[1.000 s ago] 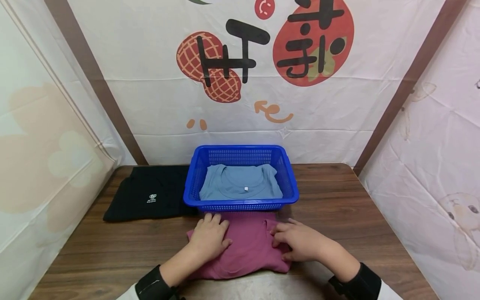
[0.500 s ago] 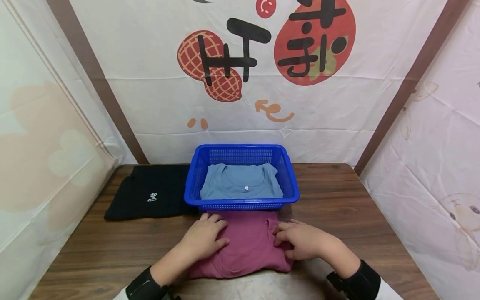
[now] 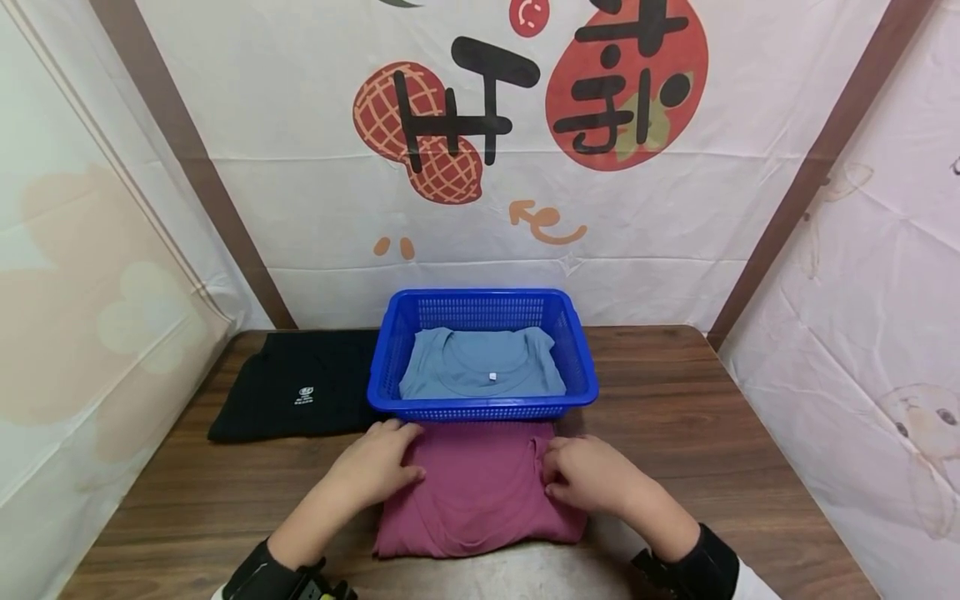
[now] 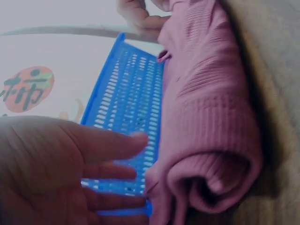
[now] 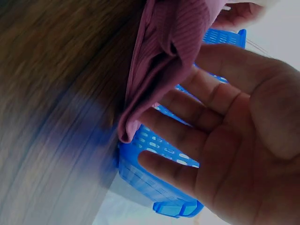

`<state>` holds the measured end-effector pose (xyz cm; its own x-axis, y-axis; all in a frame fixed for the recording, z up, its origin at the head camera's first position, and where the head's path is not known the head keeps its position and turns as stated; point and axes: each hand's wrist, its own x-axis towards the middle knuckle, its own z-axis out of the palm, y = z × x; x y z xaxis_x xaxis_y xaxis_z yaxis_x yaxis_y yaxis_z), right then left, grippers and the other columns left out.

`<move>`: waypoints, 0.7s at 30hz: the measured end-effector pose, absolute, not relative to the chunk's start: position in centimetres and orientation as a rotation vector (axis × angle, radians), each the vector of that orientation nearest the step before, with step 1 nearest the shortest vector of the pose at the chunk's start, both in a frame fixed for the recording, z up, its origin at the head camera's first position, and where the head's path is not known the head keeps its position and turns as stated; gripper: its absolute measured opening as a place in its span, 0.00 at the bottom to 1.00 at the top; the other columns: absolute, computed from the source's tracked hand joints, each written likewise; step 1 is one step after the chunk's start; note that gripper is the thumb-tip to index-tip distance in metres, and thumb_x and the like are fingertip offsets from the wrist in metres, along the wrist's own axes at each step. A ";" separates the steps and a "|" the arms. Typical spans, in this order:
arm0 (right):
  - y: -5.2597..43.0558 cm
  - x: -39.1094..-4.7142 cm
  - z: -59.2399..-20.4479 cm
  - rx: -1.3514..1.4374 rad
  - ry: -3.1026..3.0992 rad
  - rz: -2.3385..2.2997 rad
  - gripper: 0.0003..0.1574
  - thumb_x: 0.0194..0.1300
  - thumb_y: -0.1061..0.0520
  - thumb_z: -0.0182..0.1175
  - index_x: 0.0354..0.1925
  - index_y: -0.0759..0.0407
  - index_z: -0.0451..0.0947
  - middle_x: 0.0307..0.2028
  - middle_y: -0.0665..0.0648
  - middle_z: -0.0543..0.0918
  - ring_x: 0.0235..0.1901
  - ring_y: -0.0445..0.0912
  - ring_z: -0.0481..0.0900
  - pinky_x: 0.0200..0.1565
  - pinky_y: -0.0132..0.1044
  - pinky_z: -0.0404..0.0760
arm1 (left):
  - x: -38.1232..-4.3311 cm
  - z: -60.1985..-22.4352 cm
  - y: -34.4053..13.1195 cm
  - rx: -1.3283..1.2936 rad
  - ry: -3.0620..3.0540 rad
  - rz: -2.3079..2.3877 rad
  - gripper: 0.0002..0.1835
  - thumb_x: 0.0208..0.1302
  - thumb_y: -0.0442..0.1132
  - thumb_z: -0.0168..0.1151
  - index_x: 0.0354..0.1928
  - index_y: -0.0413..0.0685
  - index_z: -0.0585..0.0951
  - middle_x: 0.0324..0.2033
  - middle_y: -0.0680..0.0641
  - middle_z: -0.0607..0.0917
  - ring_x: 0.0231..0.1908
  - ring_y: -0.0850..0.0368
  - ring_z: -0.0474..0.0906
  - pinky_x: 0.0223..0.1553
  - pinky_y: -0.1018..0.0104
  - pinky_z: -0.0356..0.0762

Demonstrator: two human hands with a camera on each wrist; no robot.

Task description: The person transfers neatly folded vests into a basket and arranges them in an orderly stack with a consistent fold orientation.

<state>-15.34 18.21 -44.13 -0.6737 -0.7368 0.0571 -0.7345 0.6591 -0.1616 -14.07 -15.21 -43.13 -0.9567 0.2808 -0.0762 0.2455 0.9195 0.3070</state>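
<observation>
Pink shirt, head view: the pink shirt point(image 3: 480, 492) is laid folded on the desk point(image 3: 667, 400), directly in front of the basket point(image 3: 480, 403), with its neckline turned toward the person.
Left hand, head view: the left hand point(image 3: 378, 462) is held at the shirt's left edge, palm down; the grip is apart, thumb lying over the cloth.
Right hand, head view: the right hand point(image 3: 592, 475) is rested on the shirt's right part, fingertips set by a small raised fold.
Basket, head view: a folded blue shirt point(image 3: 487, 367) is held inside, a small white tag shown below its neckline.
Black shirt, head view: the black shirt point(image 3: 307, 375) is placed folded left of the basket, a white print shown on it.
Wrists, head view: both are circled by black bands point(image 3: 708, 562).
Left wrist view: the shirt's side is seen rolled and ribbed; thumb and fingers are stretched out toward it, the basket being seen behind them.
Right wrist view: the fingers are kept apart and extended to the shirt's layered edge; some fingertips are hidden by cloth, so whether any is pinched cannot be told.
</observation>
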 end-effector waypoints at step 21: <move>17.3 -15.9 -43.6 -0.220 2.895 -0.324 0.29 0.61 0.37 0.71 0.15 0.50 0.71 0.23 0.52 0.77 0.22 0.46 0.72 0.26 0.47 0.74 | -14.3 -43.6 -15.9 0.122 2.817 0.446 0.30 0.56 0.52 0.77 0.51 0.35 0.83 0.43 0.38 0.85 0.47 0.44 0.81 0.47 0.44 0.81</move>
